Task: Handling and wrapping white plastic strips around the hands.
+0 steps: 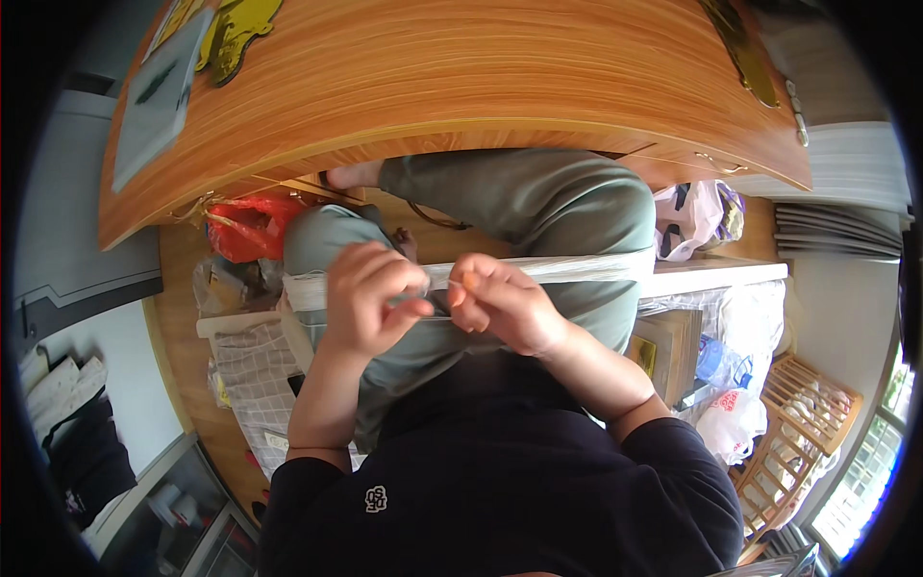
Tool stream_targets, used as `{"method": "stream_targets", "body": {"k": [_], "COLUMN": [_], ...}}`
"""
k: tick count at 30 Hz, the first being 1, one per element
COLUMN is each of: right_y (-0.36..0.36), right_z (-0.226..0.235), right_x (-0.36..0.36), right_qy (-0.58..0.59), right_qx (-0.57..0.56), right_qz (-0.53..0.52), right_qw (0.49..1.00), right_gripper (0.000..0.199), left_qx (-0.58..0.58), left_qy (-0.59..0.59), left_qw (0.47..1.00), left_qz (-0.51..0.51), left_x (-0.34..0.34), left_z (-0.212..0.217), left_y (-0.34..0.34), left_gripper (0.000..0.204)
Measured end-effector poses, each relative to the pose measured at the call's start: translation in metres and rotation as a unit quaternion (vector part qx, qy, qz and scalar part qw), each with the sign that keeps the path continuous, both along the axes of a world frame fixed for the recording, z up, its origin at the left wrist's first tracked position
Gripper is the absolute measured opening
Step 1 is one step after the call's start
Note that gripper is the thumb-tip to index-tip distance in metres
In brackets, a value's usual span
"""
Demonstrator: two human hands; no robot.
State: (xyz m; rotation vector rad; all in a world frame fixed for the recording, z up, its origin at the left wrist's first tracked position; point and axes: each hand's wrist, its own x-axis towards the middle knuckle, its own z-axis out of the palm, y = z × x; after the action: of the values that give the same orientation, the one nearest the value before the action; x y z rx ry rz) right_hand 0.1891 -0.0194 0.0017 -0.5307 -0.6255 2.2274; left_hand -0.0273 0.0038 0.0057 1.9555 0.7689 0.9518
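Both the left hand (370, 298) and the right hand (500, 303) are pinching shut on a pale, flat strip (567, 267) that is stretching across the lap and off to the right; the thin grip looks liable to slip, letting the strip sag toward the floor. The person is sitting close under a wooden desk (461, 87), with a red bag (252, 226) at the left and a white bag (694, 216) at the right crowding the floor.

Wooden desk (461, 77) with a grey pad (159, 96) and gold-coloured cut-outs (236, 34) lying on its left end
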Motion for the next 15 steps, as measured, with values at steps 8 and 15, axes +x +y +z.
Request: {"method": "stream_targets", "body": {"k": [8, 15], "right_y": [-0.002, 0.003], "right_z": [-0.001, 0.000], "right_x": [-0.003, -0.008], "right_qy": [0.012, -0.132], "right_qx": [-0.030, 0.022], "right_qz": [-0.013, 0.050], "right_qw": [0.999, 0.990], "right_gripper": [0.028, 0.026], "left_qx": [-0.201, -0.319], "left_qy": [-0.132, -0.359], "left_qw": [0.960, 0.876], "left_qz": [-0.144, 0.049], "left_x": [-0.009, 0.028], "left_z": [-0.010, -0.004], "left_y": [-0.013, -0.021], "left_gripper": [0.082, 0.067]}}
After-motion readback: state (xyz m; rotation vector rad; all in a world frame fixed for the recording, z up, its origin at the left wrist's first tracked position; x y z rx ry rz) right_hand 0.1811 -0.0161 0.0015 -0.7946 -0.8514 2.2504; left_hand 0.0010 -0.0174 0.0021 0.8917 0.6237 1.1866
